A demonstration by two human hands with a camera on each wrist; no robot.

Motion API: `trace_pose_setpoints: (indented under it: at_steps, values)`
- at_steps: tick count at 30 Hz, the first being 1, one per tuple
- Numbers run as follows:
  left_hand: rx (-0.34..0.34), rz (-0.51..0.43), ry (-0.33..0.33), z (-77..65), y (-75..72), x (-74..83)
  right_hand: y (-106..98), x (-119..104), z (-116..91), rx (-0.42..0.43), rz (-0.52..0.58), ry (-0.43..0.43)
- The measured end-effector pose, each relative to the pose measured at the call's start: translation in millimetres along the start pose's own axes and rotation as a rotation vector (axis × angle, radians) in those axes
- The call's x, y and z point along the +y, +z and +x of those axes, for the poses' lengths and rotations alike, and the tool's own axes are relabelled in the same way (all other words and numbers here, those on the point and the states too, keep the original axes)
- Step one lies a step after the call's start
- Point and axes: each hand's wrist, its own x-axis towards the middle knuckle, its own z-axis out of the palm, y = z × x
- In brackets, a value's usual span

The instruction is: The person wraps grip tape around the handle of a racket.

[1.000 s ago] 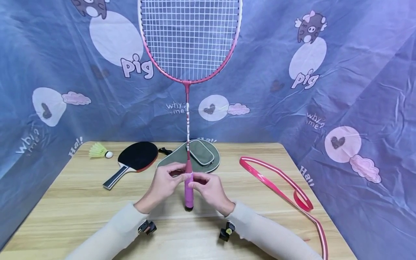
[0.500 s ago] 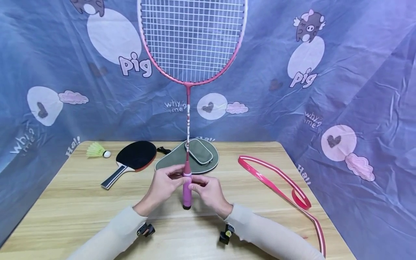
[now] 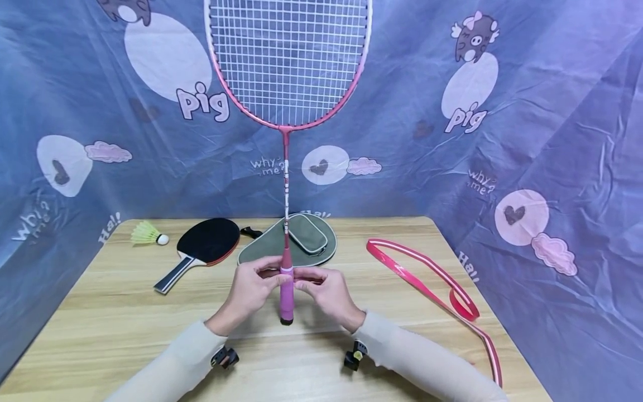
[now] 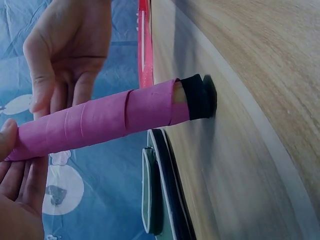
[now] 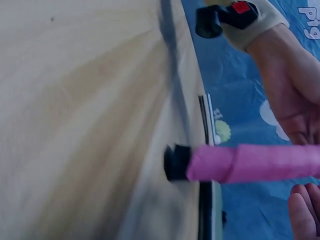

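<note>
A pink badminton racket [image 3: 286, 167] stands upright over the table, its strung head running out of the top of the head view. My left hand [image 3: 253, 287] pinches the upper part of its purple-pink handle [image 4: 95, 120] between thumb and fingers. Beside the handle's right side is my right hand [image 3: 324, 290], fingers extended with the tips right at the grip and the thumb slightly off it. In the right wrist view, the right fingers [image 5: 303, 212] show apart from the wrap. Overlapping wrap covers the handle down to a black butt cap [image 4: 200, 97] close over the wood.
Behind the hands lies a grey-green paddle case [image 3: 266, 245]. A black table tennis paddle [image 3: 210, 240] and a yellow shuttlecock [image 3: 148, 233] lie at the back left of the wooden table [image 3: 125, 318]. A red-and-white ribbon [image 3: 422, 282] curls along the right side.
The racket and both hands have shifted slightly left in the head view. My right thumb, earlier against the handle, now sits a little away from it.
</note>
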Motion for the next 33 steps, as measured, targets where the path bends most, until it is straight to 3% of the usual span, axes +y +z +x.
trace_pose_setpoints:
  at_steps: [7, 18, 29, 33]
  values:
    - [0.021, 0.017, -0.023, 0.1, 0.6, 1.6, -37.3, -12.6, 5.3, 0.087, 0.036, -0.05]
    - [0.02, 0.05, -0.028, -1.2, -1.3, 0.9, -118.2, -25.5, 8.2, 0.304, -0.011, -0.075]
    - [0.016, 0.066, -0.047, 1.2, -2.8, -0.8, -202.2, -27.1, -4.5, 0.563, 0.028, -0.124]
    - [0.015, 0.056, -0.042, 0.4, -1.6, -1.0, -227.3, -23.9, -14.5, 0.643, 0.007, -0.081]
